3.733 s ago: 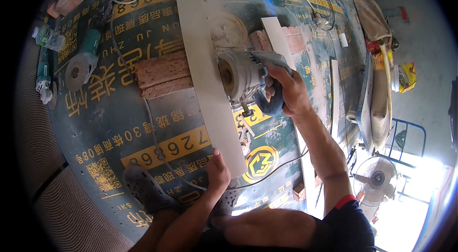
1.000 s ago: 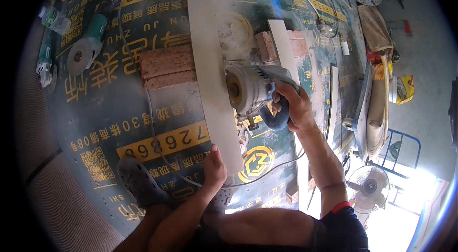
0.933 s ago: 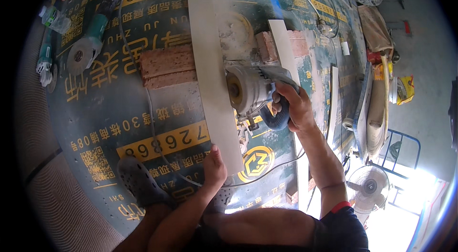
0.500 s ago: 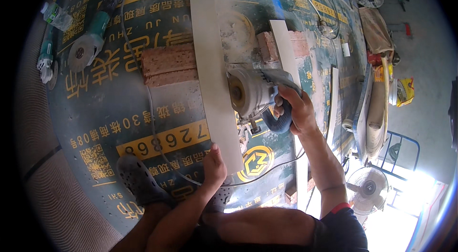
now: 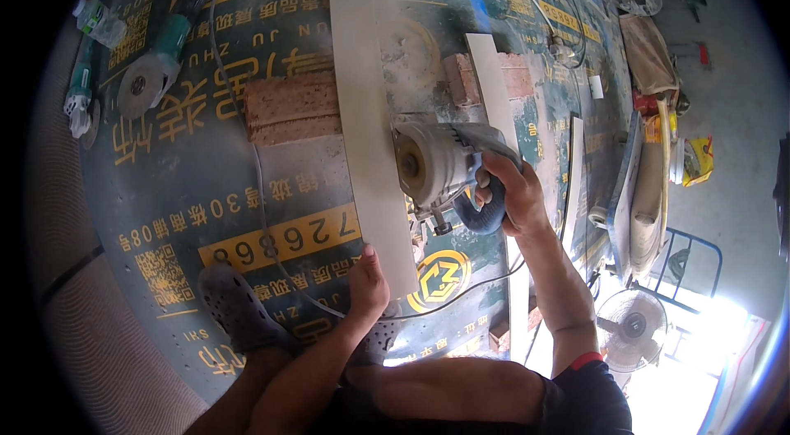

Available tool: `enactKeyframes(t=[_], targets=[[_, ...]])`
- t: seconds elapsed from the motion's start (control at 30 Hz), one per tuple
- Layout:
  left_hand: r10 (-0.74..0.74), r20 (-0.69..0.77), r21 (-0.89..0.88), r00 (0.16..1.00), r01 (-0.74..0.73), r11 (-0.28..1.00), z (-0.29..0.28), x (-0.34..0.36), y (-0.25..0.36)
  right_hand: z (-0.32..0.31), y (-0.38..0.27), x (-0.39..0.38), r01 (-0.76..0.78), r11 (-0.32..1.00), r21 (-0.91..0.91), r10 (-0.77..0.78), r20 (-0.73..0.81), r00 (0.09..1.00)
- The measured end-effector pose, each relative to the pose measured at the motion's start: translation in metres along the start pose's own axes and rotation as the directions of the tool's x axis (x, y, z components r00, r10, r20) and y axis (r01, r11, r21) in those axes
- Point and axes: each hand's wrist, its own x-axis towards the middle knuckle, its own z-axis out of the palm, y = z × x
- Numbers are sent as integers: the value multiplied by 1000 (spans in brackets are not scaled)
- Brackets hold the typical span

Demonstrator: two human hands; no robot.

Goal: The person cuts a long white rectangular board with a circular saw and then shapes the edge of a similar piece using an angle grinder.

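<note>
While the right hand (image 5: 514,195) clasps a power cutter (image 5: 436,157) near frame centre, the left hand (image 5: 369,287), probably for steadiness, touches the pale strip (image 5: 364,110) at lower centre (hidden fingers, so I cannot tell their grip), which bricks (image 5: 292,110) left of centre seemingly prop up.

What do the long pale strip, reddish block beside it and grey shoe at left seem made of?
Long pale strip: possibly ceramic tile or stone; smooth, matte, evenly coloured.
Reddish block: likely fired clay brick; rough, grainy face.
Grey shoe: probably moulded foam or rubber; dull, with round holes.
</note>
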Motion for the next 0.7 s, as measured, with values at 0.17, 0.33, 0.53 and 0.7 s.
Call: enactKeyframes(t=[0.17,0.33,0.53,0.7], targets=[[-2,-17,57,1000,3,998,-2,1,-14,-3,1,-1,8,999,-48,-7,28,1000],[-8,-49,58,999,11,998,0,1,-20,-3,3,-2,21,998,-62,-21,10,1000],[-19,-53,23,998,21,1000,2,0,-14,-3,2,-7,3,997,-78,-3,-5,1000],[-24,-51,40,998,26,999,0,0,-15,-5,4,-10,5,998,-60,-5,6,1000]])
